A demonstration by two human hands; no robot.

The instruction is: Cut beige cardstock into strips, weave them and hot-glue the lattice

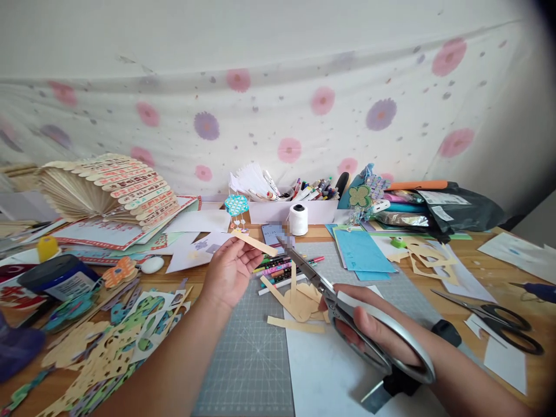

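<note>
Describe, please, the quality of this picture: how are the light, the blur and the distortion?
Head view: soft, even light with faint shadows; dark vignetting at the upper right corner; wide-angle stretching towards the edges, clear in the forearms; a blocky, pixelated patch near the tips of the large silver metal scissors; the white wall sheet with pink and purple flowers looks slightly soft.

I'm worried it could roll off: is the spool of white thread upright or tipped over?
Upright: the spool of white thread stands on its end, with the dark centre of its core showing at the top.
</note>
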